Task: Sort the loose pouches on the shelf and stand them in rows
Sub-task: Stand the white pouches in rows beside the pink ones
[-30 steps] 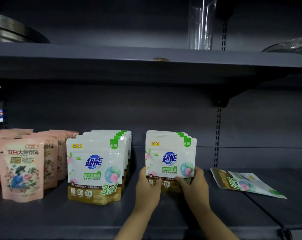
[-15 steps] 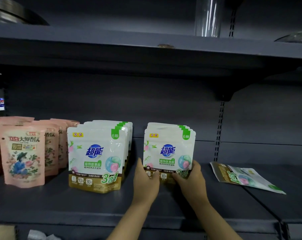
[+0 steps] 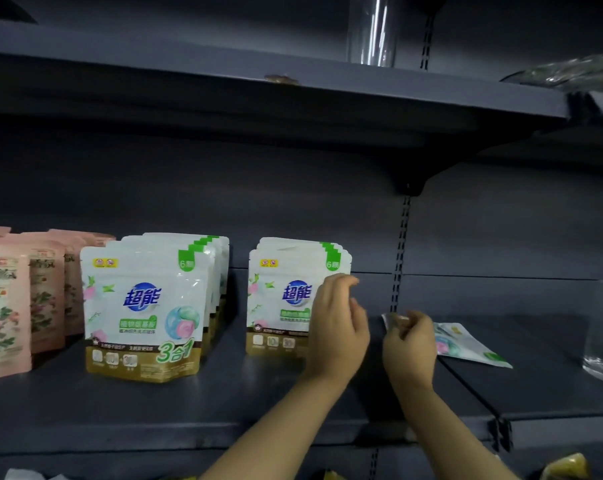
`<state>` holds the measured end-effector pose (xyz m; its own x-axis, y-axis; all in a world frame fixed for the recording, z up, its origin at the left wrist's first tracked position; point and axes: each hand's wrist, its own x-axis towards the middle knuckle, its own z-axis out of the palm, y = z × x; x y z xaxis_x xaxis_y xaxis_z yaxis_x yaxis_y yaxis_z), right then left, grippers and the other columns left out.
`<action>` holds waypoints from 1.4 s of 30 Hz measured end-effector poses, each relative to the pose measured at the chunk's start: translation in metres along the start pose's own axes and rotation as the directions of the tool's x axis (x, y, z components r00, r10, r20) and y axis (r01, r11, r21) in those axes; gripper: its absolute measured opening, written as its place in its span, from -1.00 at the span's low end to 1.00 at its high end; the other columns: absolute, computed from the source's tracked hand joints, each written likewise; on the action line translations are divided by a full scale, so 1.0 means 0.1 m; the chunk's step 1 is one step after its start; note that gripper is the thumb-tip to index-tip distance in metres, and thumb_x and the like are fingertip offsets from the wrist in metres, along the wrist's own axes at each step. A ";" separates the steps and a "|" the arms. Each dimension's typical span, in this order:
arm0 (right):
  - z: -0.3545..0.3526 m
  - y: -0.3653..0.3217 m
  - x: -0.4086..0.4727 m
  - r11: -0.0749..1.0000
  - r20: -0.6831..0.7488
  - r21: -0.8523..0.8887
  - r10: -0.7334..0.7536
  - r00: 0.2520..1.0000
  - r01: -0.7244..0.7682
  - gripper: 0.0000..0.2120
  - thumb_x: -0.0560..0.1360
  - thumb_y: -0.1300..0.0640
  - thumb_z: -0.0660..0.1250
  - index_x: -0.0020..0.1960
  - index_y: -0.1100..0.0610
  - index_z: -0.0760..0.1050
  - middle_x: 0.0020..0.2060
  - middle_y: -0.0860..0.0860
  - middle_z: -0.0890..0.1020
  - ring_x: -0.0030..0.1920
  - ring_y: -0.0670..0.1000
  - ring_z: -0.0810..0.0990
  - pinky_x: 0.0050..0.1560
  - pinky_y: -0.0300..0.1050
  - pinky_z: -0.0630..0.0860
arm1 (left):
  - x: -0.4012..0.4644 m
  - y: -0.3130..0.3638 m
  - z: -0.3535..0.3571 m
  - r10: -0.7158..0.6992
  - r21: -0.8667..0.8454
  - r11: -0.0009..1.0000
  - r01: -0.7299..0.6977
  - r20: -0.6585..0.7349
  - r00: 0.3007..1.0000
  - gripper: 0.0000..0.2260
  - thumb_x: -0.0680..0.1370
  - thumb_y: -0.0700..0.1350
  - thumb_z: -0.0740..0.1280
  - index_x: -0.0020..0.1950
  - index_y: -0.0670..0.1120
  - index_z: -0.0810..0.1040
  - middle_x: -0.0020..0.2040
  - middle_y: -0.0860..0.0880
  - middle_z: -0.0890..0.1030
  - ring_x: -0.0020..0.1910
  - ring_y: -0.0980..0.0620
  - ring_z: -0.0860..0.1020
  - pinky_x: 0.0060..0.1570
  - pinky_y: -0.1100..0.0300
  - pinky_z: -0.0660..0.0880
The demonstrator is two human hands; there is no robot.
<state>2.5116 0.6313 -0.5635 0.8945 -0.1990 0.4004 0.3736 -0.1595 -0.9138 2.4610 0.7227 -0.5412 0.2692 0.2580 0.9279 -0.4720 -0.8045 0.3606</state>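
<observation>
Two white-and-gold pouch rows [image 3: 144, 306] are stood on the dark shelf [image 3: 224, 410]; one flat white pouch [image 3: 466, 344] is left at 3 o'clock. Left hand [image 3: 338, 327] grip is loosely spread; right hand [image 3: 409, 344] grip curled at pouch's corner, pinch unclear.

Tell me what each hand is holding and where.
Left hand holds nothing. Right hand reaches the near end of the flat pouch; a grip cannot be told.

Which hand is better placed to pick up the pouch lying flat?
Right. The right hand is already at the flat pouch's near corner; the left hand is in front of the standing row.
</observation>
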 end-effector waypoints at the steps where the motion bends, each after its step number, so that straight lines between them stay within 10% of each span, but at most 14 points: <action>1: -0.07 0.01 0.04 1.000 -0.003 -0.002 0.006 1.000 -0.006 -0.66 0.52 0.33 0.20 0.29 0.27 0.32 0.16 0.21 0.48 0.19 0.18 0.45 0.06 -0.08 0.38 | 0.01 0.04 0.13 0.011 -0.013 1.000 -0.010 0.057 0.998 -0.77 0.49 -0.26 0.19 0.13 -0.10 0.43 0.06 -0.08 0.55 0.07 0.10 0.46 0.11 0.37 0.35; 10: -0.62 0.28 0.29 0.983 -0.156 0.018 0.182 0.971 -0.181 -0.64 0.56 0.29 0.09 0.35 0.21 0.29 0.20 0.27 0.51 0.13 0.23 0.50 0.02 -0.06 0.38 | -0.15 0.03 1.14 -0.134 0.196 0.981 -0.002 0.679 0.722 -0.39 0.52 0.07 0.29 0.48 -0.13 0.18 0.46 -0.08 0.27 0.44 -0.07 0.23 0.39 0.09 0.23; 17: -0.63 0.34 0.32 0.961 -0.122 0.035 0.276 0.953 -0.273 -0.66 0.53 0.30 0.09 0.30 0.16 0.32 0.15 0.23 0.53 0.01 0.16 0.50 -0.03 -0.06 0.45 | -0.25 -0.23 1.34 -0.188 0.251 0.967 -0.036 0.804 0.564 -0.45 0.52 0.09 0.26 0.45 -0.10 0.28 0.49 -0.07 0.19 0.50 -0.09 0.05 0.44 -0.07 0.16; 23: -0.63 0.29 0.31 0.957 -0.111 0.021 0.289 0.951 -0.289 -0.86 0.57 0.14 0.21 0.06 0.20 0.40 -0.05 0.12 0.53 -0.07 0.09 0.47 -0.05 -0.10 0.38 | -0.25 -0.16 1.31 -0.116 0.239 0.968 -0.079 0.703 0.702 -0.60 0.62 -0.02 0.12 0.45 -0.09 0.30 0.45 -0.06 0.31 0.47 -0.02 0.19 0.38 0.15 0.23; 26: -0.63 0.29 0.30 0.965 -0.094 0.012 0.263 0.960 -0.263 -0.64 0.54 -0.10 0.22 -0.07 0.22 0.48 -0.16 0.08 0.57 -0.14 0.06 0.49 -0.10 -0.13 0.36 | -0.25 -0.07 1.31 -0.127 0.334 0.933 -0.136 0.658 0.743 -0.62 0.62 -0.03 0.13 0.43 -0.08 0.33 0.38 -0.08 0.43 0.39 -0.07 0.35 0.24 0.07 0.42; 29: -0.63 0.29 0.34 0.945 -0.044 0.077 0.321 0.946 -0.317 -0.42 0.43 -0.33 0.22 -0.17 0.23 0.53 -0.28 0.08 0.60 -0.20 0.07 0.57 -0.16 -0.10 0.43 | -0.28 0.00 1.27 -0.002 0.304 0.925 -0.228 0.603 0.798 -0.71 0.37 0.06 0.48 0.05 0.01 0.64 -0.09 0.05 0.70 -0.12 0.02 0.67 -0.34 0.20 0.58; 32: -0.66 0.32 0.41 0.879 0.107 0.264 0.382 0.918 -0.396 -0.44 0.33 -0.29 0.38 -0.22 0.26 0.52 -0.32 0.10 0.62 -0.24 0.08 0.61 -0.13 -0.04 0.55 | -0.29 0.18 1.16 0.093 0.269 0.911 -0.313 0.603 0.792 -0.87 0.20 0.06 0.46 -0.31 0.08 0.66 -0.44 0.16 0.62 -0.47 0.22 0.58 -0.62 0.38 0.37; 37: -0.77 0.30 0.41 0.683 0.196 0.589 0.397 0.897 -0.431 -0.60 0.50 0.21 0.34 0.27 0.36 0.38 0.10 0.34 0.58 -0.03 0.19 0.61 -0.02 0.03 0.57 | -0.37 0.28 0.96 0.204 0.037 0.944 -0.329 0.717 0.666 -0.62 0.47 -0.14 0.18 0.27 -0.06 0.53 0.22 0.01 0.59 0.21 0.03 0.54 0.07 0.24 0.54; 42: -0.89 0.19 0.39 0.581 0.230 0.726 0.300 0.926 -0.368 -0.66 0.56 0.25 0.20 0.33 0.26 0.39 0.16 0.26 0.57 0.08 0.20 0.59 0.01 0.03 0.57 | -0.13 0.46 0.75 -0.074 -0.096 0.973 0.211 0.735 0.674 -0.54 0.46 -0.01 0.28 0.37 0.02 0.39 0.29 0.02 0.50 0.25 0.04 0.48 0.24 0.17 0.43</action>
<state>2.5315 0.5345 -0.5594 0.9966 -0.0096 0.0813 0.0660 0.6821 -0.7283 2.4983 0.6424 -0.5438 0.8332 -0.1593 0.5295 -0.4825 -0.6770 0.5557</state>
